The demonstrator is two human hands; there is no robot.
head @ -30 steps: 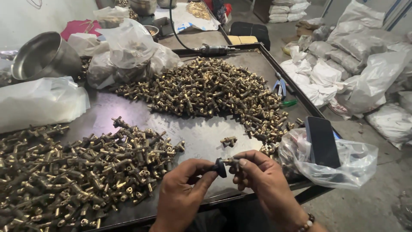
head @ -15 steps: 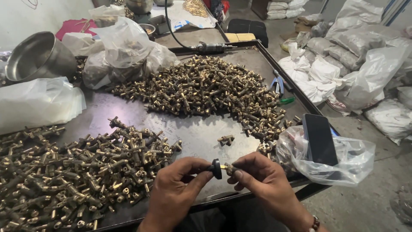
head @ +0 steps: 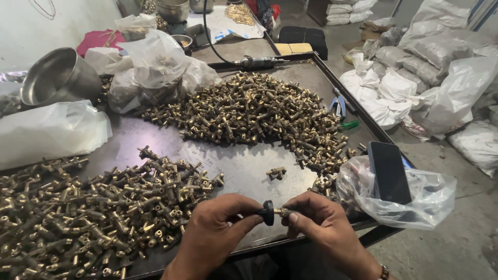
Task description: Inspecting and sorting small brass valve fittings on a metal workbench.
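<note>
Hands barely shifted: left hand point(head: 215, 233) pinches black knob point(head: 267, 212), right hand point(head: 324, 228) pinches brass fitting point(head: 283, 211); seating step; next needs alignment.

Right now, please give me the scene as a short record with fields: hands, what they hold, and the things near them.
left hand: pinches a small black round knob
right hand: holds a small brass fitting that meets the knob
near pile: brass fittings heaped on the left of the dark metal tray
far pile: more brass fittings at the tray's far side
loose piece: one fitting alone between the piles
right side: clear plastic bag with a dark phone lying on it
far left: steel pot, tilted
</note>
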